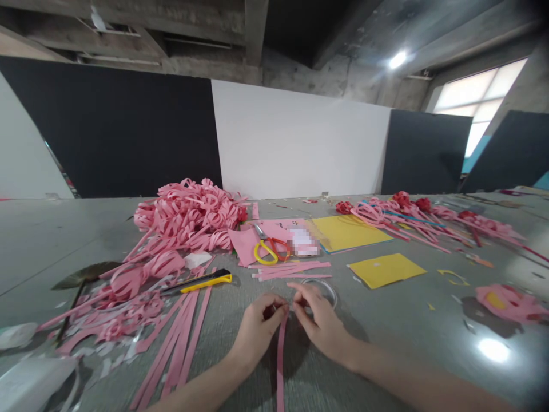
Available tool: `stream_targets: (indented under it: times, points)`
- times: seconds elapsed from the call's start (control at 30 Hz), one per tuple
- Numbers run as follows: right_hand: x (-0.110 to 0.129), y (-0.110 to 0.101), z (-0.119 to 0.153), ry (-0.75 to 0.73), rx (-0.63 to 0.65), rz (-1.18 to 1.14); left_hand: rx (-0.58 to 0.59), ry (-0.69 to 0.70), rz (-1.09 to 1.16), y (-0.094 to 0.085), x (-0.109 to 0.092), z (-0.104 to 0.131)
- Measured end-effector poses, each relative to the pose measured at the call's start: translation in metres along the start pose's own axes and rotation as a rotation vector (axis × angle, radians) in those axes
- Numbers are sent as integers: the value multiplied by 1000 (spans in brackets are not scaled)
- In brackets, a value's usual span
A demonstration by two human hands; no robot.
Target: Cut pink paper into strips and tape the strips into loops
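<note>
My left hand [262,325] pinches the top end of a narrow pink paper strip [280,366], which hangs down toward the bottom edge of the view. Close beside it, my right hand [319,320] has its thumb and fingers drawn together at the strip's end; what lies between them is too small to make out. A roll of clear tape [333,293] lies partly hidden behind my right hand. Just beyond both hands are several loose pink strips [295,270]. Farther back, scissors [266,249] with yellow and red handles rest on pink paper [244,246].
To the left are a yellow box cutter [210,281], more pink strips [180,349], paper scraps and a big heap of pink paper loops [189,214]. Yellow sheets [388,270] lie right of centre. Pink and red paper flowers [398,209] are at the back right.
</note>
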State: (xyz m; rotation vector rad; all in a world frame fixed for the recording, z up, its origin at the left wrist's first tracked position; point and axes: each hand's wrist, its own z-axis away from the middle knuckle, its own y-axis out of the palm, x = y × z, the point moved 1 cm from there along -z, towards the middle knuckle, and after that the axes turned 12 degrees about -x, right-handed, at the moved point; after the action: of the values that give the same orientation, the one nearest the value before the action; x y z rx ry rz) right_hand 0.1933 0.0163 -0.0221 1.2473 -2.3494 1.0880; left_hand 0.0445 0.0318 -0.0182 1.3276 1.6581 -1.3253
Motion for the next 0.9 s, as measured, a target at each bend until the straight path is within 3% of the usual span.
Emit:
stream_targets:
  times: [0.47,0.7,0.9]
  points:
    - [5,1,-3,-51,-24,86,-10,0,42,0,3,-2]
    - [5,2,-2,-95,42,91,-20,-4,-19,2,1,2]
    - [9,0,-2,-137,45,130,32,11,10,0,-2,1]
